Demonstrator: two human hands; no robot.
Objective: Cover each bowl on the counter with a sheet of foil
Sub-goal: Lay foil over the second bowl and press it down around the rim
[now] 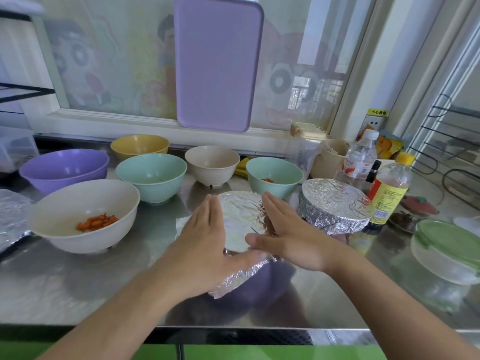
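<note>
On the steel counter (78, 287), both the left hand (205, 245) and right hand (293, 237) press flat, fingers straight, against foil (239, 219) over what seems a purple bowl (262, 284)

A lilac cutting board (217, 63) leans upright against the window behind the steel surface (78, 287). At the right rear stand a clear water bottle (359, 158) with a white cap and a red label, and nearer, a yellow-capped bottle (391, 189) with a yellow and red label. A small dark bottle (373, 172) stands between them. A clear container with a green lid (448, 249) sits at the right edge. A beige lidded box (309, 130) rests on the sill, with a cream tub (328, 158) just beside it. A wire rack (446, 141) fills the far right.
</note>
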